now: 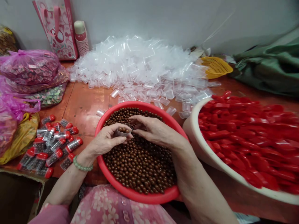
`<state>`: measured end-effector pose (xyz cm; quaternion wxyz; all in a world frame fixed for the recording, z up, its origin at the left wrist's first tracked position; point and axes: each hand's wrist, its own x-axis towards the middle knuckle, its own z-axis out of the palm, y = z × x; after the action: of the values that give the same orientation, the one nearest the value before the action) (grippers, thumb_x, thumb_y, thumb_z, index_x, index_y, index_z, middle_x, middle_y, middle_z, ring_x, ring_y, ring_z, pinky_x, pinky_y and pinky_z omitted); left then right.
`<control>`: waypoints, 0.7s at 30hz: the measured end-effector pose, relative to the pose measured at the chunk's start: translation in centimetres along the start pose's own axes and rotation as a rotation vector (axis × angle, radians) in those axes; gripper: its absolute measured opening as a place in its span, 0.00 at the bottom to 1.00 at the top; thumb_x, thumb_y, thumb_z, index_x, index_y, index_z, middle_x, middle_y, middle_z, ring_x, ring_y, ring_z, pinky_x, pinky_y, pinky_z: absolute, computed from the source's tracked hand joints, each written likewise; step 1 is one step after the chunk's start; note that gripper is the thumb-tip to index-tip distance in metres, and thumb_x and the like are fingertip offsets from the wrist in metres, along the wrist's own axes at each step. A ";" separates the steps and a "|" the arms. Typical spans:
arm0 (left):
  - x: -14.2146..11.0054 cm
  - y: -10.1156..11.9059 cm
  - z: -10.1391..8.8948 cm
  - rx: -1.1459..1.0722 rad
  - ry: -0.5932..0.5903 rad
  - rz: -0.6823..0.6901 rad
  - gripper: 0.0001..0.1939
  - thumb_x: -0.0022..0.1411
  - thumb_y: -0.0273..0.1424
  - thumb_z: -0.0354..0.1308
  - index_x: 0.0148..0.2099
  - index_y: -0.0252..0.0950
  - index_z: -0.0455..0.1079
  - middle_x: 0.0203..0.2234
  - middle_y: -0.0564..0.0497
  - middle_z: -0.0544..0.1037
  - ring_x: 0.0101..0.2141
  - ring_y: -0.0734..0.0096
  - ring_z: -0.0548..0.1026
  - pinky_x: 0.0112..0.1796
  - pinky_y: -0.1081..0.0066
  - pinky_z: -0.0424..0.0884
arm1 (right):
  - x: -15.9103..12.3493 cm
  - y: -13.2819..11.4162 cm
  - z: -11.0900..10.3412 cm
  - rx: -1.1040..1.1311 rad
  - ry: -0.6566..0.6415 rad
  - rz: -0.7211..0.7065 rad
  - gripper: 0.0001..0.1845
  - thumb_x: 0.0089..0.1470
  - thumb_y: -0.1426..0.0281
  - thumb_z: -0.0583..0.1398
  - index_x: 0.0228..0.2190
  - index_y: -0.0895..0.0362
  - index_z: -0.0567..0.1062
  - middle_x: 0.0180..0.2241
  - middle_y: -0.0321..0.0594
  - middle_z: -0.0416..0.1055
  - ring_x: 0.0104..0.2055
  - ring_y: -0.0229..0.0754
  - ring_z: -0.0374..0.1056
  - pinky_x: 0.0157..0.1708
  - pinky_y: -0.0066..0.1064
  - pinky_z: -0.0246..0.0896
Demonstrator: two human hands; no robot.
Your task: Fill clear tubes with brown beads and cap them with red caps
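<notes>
A red basin [100, 155] full of glossy brown balls [140, 168] stands in front of me. Over it, my left hand [108, 138] is closed round a short clear plastic tube [122, 132], its open end tilted toward the right hand. Several brown balls show inside the tube. Close beside its mouth is my right hand [149, 129], with curved fingers and a gap between thumb and fingertips. I make out nothing held in it, though the palm side is hidden.
Filled tubes with red caps [56, 140] lie at left, near knotted bags of small pieces [30, 71]. Clear tubes [140, 62] are heaped at the back, by a yellow basket [216, 67]. A white tub [193, 121] of red plastic parts [252, 140] stands right.
</notes>
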<state>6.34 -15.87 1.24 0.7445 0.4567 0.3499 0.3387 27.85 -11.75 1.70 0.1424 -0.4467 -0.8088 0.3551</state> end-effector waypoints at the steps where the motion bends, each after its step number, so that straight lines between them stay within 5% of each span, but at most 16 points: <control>1: -0.1 0.1 0.1 -0.003 -0.013 -0.009 0.16 0.55 0.31 0.66 0.45 0.34 0.71 0.36 0.47 0.79 0.38 0.71 0.76 0.43 0.69 0.70 | -0.4 -0.1 -0.4 0.016 0.036 -0.004 0.22 0.55 0.73 0.56 0.52 0.57 0.68 0.47 0.45 0.75 0.44 0.44 0.73 0.47 0.38 0.68; 8: -0.1 0.4 0.1 0.047 -0.022 -0.001 0.14 0.57 0.31 0.64 0.45 0.34 0.71 0.36 0.48 0.78 0.38 0.71 0.76 0.40 0.71 0.71 | -3.8 0.9 -3.7 -0.092 0.251 0.179 0.14 0.59 0.69 0.54 0.44 0.55 0.75 0.43 0.42 0.78 0.44 0.46 0.73 0.47 0.38 0.66; 14: 0.3 0.3 0.7 0.123 -0.031 -0.027 0.13 0.57 0.29 0.62 0.46 0.34 0.70 0.35 0.49 0.78 0.36 0.72 0.75 0.38 0.73 0.70 | -6.7 1.8 -4.1 -0.441 0.090 0.458 0.11 0.61 0.68 0.52 0.38 0.55 0.75 0.33 0.42 0.77 0.34 0.44 0.73 0.36 0.33 0.64; 21: 0.5 -0.1 1.4 0.071 -0.020 -0.057 0.16 0.54 0.27 0.63 0.46 0.33 0.67 0.34 0.50 0.76 0.35 0.73 0.74 0.35 0.73 0.70 | -7.0 2.1 -1.3 -0.663 0.027 0.289 0.03 0.56 0.71 0.56 0.35 0.56 0.70 0.32 0.45 0.74 0.35 0.47 0.70 0.36 0.35 0.62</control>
<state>7.83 -16.09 1.49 0.7407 0.4759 0.3671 0.3001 33.76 -16.18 1.77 -0.0511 -0.5830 -0.8065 0.0841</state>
